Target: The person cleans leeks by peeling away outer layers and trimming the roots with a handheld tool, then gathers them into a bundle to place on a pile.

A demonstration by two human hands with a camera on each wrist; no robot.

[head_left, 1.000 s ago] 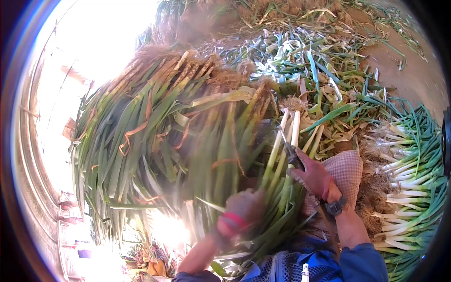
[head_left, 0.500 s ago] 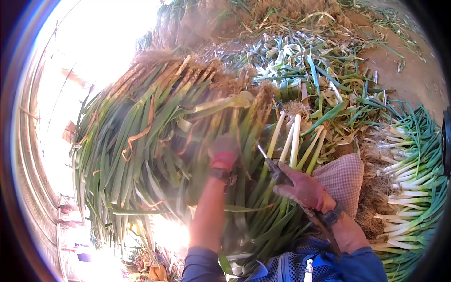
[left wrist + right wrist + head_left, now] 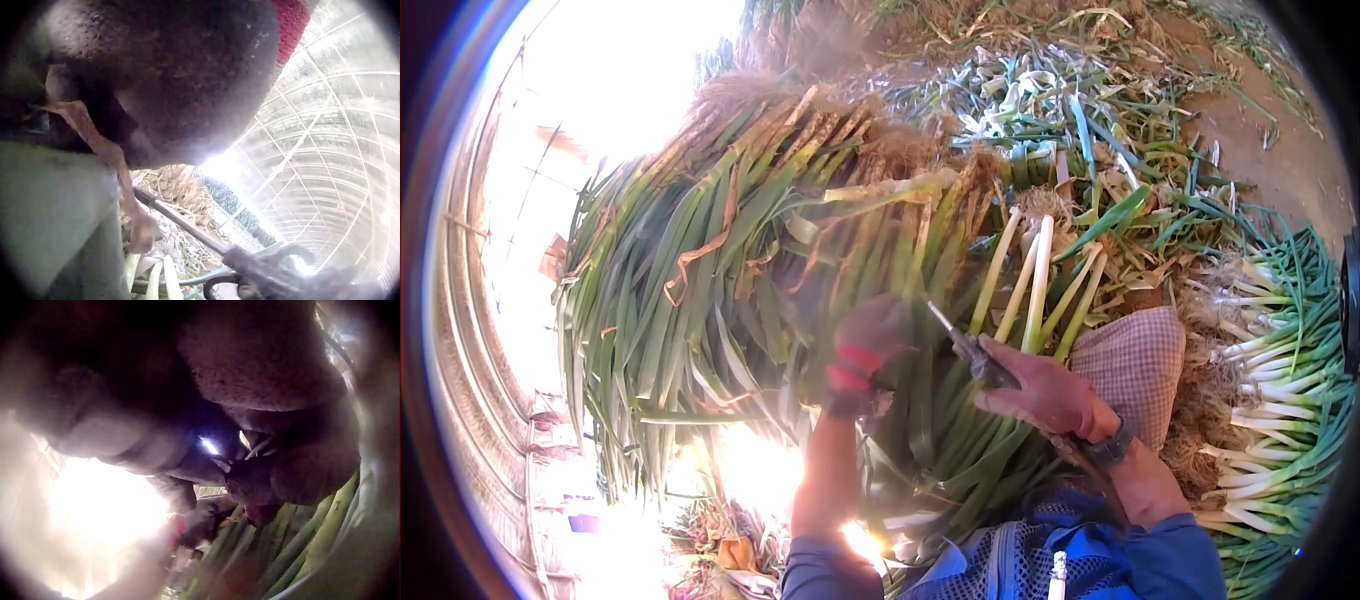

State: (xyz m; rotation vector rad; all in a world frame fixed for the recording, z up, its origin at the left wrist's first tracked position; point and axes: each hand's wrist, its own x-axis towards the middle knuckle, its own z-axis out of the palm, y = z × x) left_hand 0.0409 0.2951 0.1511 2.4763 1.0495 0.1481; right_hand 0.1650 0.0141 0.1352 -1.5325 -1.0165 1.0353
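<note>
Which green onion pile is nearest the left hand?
The big left pile, with brownish stalks, where the left hand is; the row at far right has white stalks.

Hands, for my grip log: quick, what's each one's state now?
Left hand: over green leaves; grip cannot be told.
Right hand: closed, holding the nozzled tool.

Head view: the upper left is overexposed, edges are bowed and blackened, and the left hand [image 3: 874, 328] is softened by blur. Left wrist: the foreground is shadowed against a bright roof [image 3: 334, 134]. Right wrist: deep shadow is broken by lower-left glare.
</note>
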